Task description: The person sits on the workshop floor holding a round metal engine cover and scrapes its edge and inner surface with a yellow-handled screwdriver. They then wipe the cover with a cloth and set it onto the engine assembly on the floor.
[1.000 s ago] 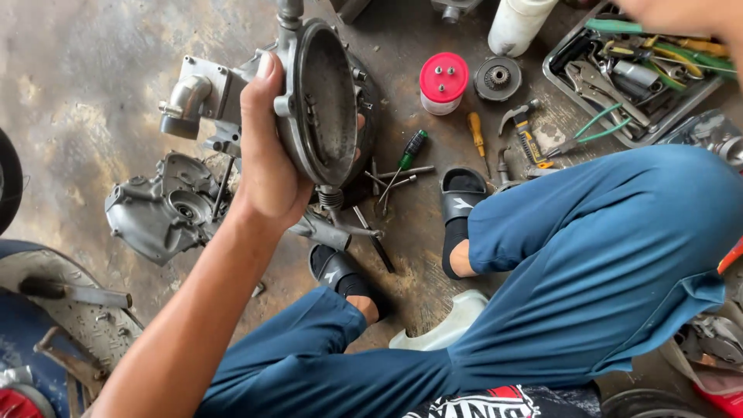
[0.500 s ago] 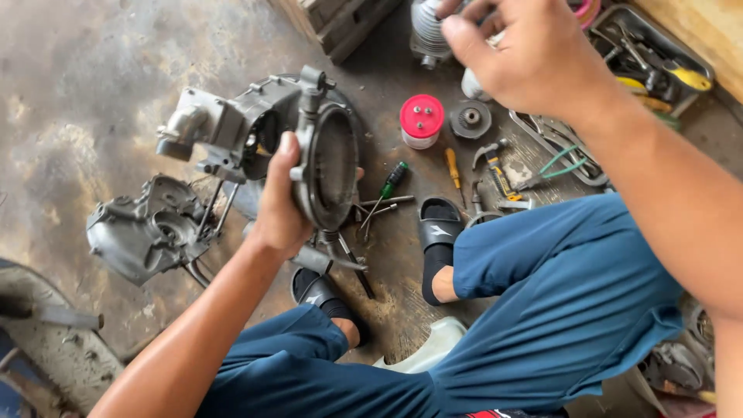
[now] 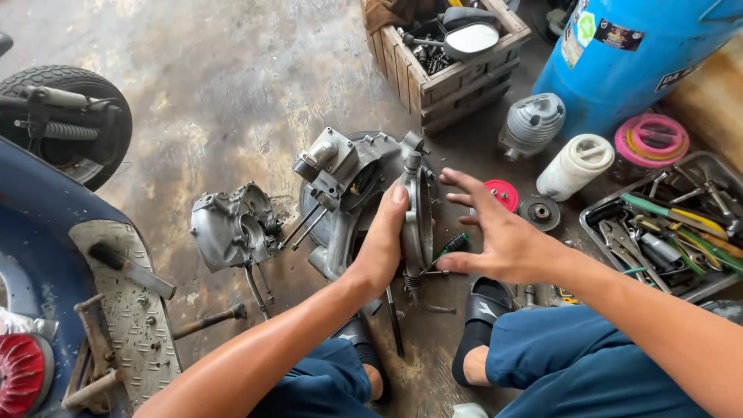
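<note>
The left hand (image 3: 385,251) wraps its grip around the rim of the round engine cover (image 3: 419,220), holding it on edge against the engine case (image 3: 348,182) standing on the concrete floor (image 3: 232,93), likely to steady it. The right hand (image 3: 503,240) hovers just beside the cover, fingers spread, holding nothing. A tool tray (image 3: 689,166) sits near the right.

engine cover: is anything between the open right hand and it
Nothing visible. The right hand hangs open, fingers spread, just beside the round engine cover, with only bare air between them. The left hand grips the cover from its other side, out of the way. A red cap lies on the floor behind the right hand.
</note>
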